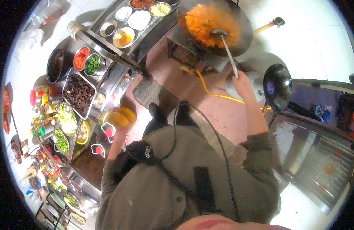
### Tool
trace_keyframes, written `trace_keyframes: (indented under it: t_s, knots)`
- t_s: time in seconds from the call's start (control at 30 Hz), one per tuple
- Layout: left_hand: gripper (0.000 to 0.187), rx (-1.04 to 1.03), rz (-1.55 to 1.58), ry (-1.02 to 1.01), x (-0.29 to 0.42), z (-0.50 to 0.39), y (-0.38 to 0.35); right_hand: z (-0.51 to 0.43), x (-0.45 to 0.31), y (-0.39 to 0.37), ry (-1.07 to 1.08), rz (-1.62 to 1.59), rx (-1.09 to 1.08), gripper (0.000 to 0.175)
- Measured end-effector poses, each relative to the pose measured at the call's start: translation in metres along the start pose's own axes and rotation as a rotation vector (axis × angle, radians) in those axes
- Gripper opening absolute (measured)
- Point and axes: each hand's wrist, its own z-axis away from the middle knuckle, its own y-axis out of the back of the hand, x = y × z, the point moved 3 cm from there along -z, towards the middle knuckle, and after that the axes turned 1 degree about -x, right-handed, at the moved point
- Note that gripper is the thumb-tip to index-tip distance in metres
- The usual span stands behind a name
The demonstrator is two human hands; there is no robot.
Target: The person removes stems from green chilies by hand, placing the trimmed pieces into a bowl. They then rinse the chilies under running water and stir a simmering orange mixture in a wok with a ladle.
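My right hand (243, 84) grips the handle of a long metal ladle (230, 56). The ladle's bowl rests among orange chunks of food (202, 23) in a large steaming wok (246, 37). At the left, my left hand (120, 135) is on a clear container of yellow liquid (116, 118), blurred and tilted; its fingers are partly hidden. Two bottles with red caps (109, 132) stand beside that hand. Farther left, a metal tray (86, 113) holds dark leafy food (79, 92).
A metal table (108, 46) at the top bears bowls of seasonings (123, 37). A yellow hose (220, 96) runs over the floor towards a gas cylinder (248, 84). An empty wok (277, 86) stands at the right. Several vegetable bowls (62, 141) crowd the left counter.
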Motion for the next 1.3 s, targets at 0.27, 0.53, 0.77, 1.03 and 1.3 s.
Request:
trace_keyframes:
  t_s: [0.27, 0.53, 0.77, 1.03, 1.3]
  knots:
    - [0.028, 0.083, 0.002, -0.177, -0.020, 0.026, -0.019, -0.084, 0.044, 0.025, -0.182, -0.132, 0.126, 0.036]
    - [0.021, 0.021, 0.183, -0.144, -0.104, 0.006, -0.025, -0.109, -0.004, -0.098, -0.567, -1.295, -0.184, 0.024]
    - [0.022, -0.092, 0.205, -0.322, -0.129, -0.016, -0.041, -0.060, -0.019, -0.044, -0.636, -1.676, -0.544, 0.025]
    - [0.020, -0.168, 0.031, -0.555, -0.113, -0.008, -0.037, -0.127, 0.014, 0.015, -0.135, -0.571, -0.036, 0.035]
    - [0.017, 0.036, 0.391, 0.099, -0.093, 0.038, -0.056, -0.165, -0.002, -0.050, -0.071, -0.203, -0.110, 0.039]
